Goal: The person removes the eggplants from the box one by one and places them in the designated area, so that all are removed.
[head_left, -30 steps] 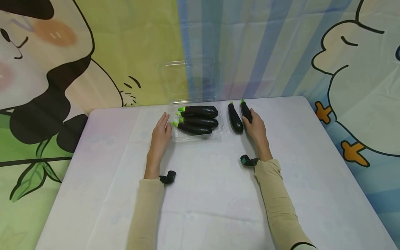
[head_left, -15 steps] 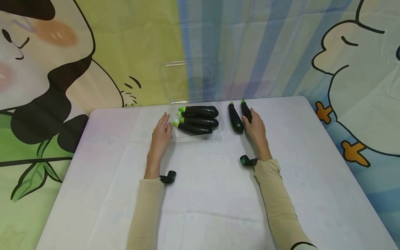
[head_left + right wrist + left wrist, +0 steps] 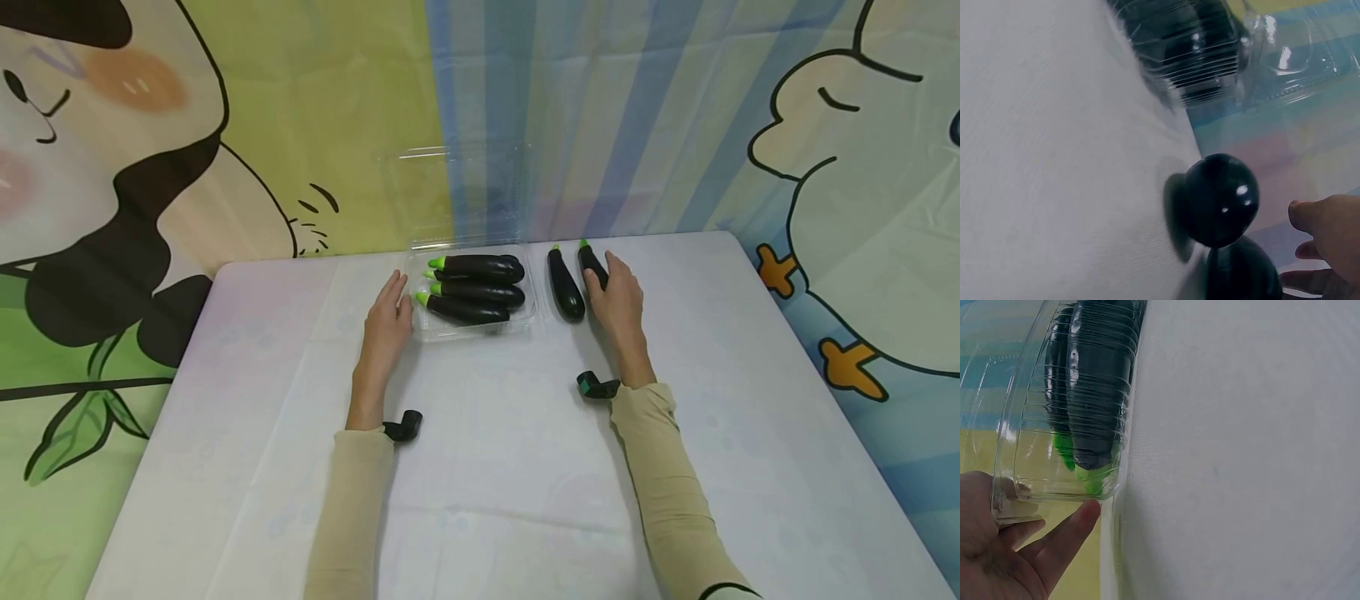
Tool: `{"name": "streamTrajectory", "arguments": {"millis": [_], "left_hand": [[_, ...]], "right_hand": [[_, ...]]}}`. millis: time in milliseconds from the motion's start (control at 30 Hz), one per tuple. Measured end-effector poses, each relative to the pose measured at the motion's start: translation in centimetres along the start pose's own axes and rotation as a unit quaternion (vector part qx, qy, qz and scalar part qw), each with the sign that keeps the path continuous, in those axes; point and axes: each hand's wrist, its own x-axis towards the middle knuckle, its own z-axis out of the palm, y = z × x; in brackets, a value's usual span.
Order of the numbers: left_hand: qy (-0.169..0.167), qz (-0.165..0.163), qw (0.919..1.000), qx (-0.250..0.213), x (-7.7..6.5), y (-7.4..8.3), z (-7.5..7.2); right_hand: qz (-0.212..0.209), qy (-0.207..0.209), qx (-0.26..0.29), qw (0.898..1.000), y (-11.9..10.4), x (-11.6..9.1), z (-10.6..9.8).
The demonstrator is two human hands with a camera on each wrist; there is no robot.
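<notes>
One beat on, my right grip (image 3: pixel 619 298) has loosened wide, thumb parted from the outer eggplant (image 3: pixel 592 262); I judge it released, resting unheld on the surface (image 3: pixel 480 467). Glossy, near-black and green-tipped, it lies just beside a second eggplant (image 3: pixel 566 287). Straight-fingered, my left grip (image 3: pixel 385 327) touches the clear container (image 3: pixel 531 296), four more eggplants (image 3: pixel 480 294) bunched inside, its lid (image 3: pixel 465 152) standing open behind.

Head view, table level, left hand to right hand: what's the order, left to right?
Left hand → open clear container → first loose eggplant → second loose eggplant → right hand.
</notes>
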Motion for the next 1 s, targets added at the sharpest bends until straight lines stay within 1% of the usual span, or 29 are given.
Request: {"name": "streamTrajectory", "arguments": {"millis": [100, 300, 433, 600, 767, 900, 1000], "left_hand": [[0.001, 0.001, 1.0000, 0.001, 0.0, 0.0, -0.1], [-0.002, 0.002, 1.0000, 0.003, 0.0, 0.0, -0.1], [-0.007, -0.002, 1.0000, 0.003, 0.0, -0.1, -0.1], [-0.015, -0.008, 0.9998, 0.006, 0.0, -0.2, -0.1], [-0.011, -0.001, 0.9999, 0.009, 0.0, -0.2, 0.0], [-0.010, 0.002, 0.9999, 0.010, 0.1, -0.1, -0.1], [-0.008, 0.000, 0.9999, 0.008, 0.0, 0.0, -0.1]], "right_hand": [[-0.004, 0.001, 0.014, 1.000, -0.5, -0.1, -0.4], [-0.007, -0.021, 0.034, 0.999, -1.4, -0.3, -0.9], [-0.017, -0.025, 0.044, 0.999, -1.7, -0.3, -0.8], [-0.064, -0.022, 0.076, 0.995, -2.2, -0.6, -0.6], [-0.115, -0.024, 0.094, 0.989, -3.2, -0.9, -0.1], [-0.162, -0.031, 0.086, 0.983, -4.2, -1.3, 0.6], [-0.186, -0.055, 0.070, 0.979, -4.8, -1.6, 1.3]]}}
